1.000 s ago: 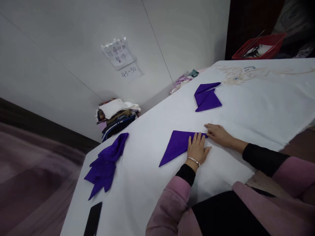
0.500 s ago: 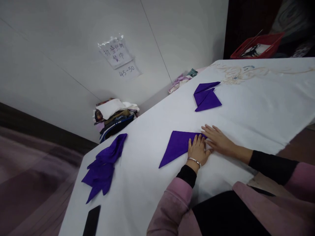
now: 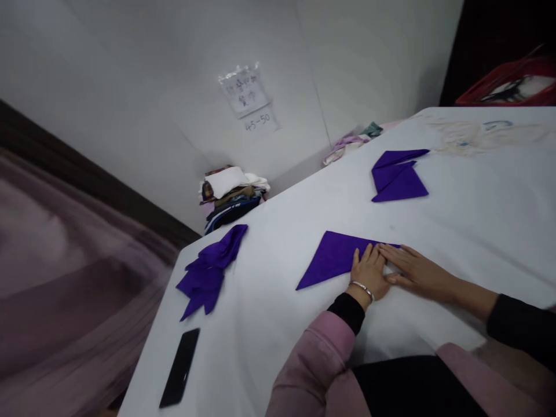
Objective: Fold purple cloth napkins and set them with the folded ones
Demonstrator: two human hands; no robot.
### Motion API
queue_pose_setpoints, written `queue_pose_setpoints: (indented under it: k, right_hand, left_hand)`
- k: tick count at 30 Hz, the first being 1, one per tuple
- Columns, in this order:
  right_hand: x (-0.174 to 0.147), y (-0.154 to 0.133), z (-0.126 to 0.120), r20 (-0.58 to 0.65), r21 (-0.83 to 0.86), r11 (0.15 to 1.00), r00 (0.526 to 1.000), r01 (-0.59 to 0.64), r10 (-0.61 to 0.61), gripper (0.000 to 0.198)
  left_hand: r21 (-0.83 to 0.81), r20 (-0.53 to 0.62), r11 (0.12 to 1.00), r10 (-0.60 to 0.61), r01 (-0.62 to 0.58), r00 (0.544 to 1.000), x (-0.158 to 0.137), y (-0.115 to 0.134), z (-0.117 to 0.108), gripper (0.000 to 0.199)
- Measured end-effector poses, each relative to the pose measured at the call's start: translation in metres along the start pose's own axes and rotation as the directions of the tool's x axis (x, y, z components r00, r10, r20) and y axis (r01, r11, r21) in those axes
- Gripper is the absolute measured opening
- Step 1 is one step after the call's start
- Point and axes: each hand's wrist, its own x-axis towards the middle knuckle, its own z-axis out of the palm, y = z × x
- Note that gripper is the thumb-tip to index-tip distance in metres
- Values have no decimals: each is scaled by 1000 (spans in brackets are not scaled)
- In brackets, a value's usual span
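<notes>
At four o'clock from the centre of my view, the purple cloth [image 3: 328, 260] lies on the white tablecloth [image 3: 256, 301], its narrow end pointing to three. I see the left hand [image 3: 371, 272] spread flat over it, gripping nothing; the right hand [image 3: 417, 271], also open, rests just beside, fingertips at the top edge. To crease cleanly, I'd pin lightly with the left and stroke the right towards three o'clock, without dragging the layers askew.
</notes>
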Motion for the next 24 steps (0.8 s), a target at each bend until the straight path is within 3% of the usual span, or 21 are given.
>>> queue_pose_setpoints:
  k: [6, 11, 15, 19, 22, 24]
  right_hand:
    - [-5, 8, 9, -34, -70, 998, 999, -4, 2, 73]
    - [-6, 9, 11, -44, -115, 993, 999, -1, -4, 69]
    - [-6, 10, 11, -25, -122, 992, 1000, -6, 3, 68]
    - [-5, 10, 10, -32, -110, 994, 999, -21, 17, 67]
    - [-3, 10, 10, -10, -113, 993, 999, -33, 32, 68]
    - [-1, 10, 9, 9, -123, 991, 999, -45, 47, 68]
  left_hand:
    - [-89, -51, 995, -42, 37, 998, -9, -10, 0, 63]
    - [-97, -103, 972, -225, 216, 969, -61, -44, -14, 69]
    - [-67, -79, 907, -419, 415, 904, -123, -76, -24, 66]
    - [-59, -82, 814, -581, 578, 810, -169, -101, -25, 64]
    - [-89, -142, 740, -672, 667, 726, -178, -109, -25, 57]
    - [-128, -204, 735, -677, 666, 707, -169, -110, -30, 50]
